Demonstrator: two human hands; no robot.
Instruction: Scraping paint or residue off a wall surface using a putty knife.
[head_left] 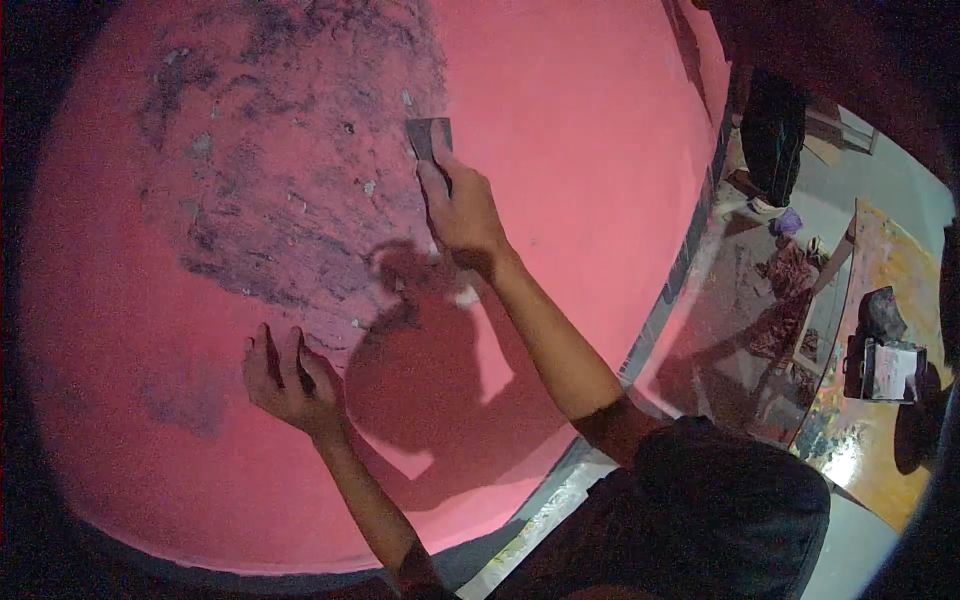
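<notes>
Gonna place everything off the big dark scuffed patch [280, 180] on this pink surface [570, 150]. The scraper [420, 136] is right at the patch's right-hand edge, blade end up, and the right hand [466, 208] has it: fingers curled tight around the lower part, one digit laid flat along the blade. Honestly can't tell if the blade is pressed on the surface or a hair off it

The left hand [292, 388] is just below the patch's lower edge, fingers half bent and a bit spread, tips up toward the patch. Can't tell if those tips touch the pink

The patch itself is blotchy purple-grey with black streaks and a few pale flecks, some near the blade. A big rounded shadow [415, 370] sits below and right of the patch, overlapping its bottom corner, and there's a fainter smudge [182, 395] below it to the left

Way off right of the patch, past the dark rim [690, 245], there's a paint-stained yellowish board [890, 255] with a boxy tray [893, 374] and a dark lump [882, 313] on it, plus a purple bundle [788, 221] between rim and board
</notes>
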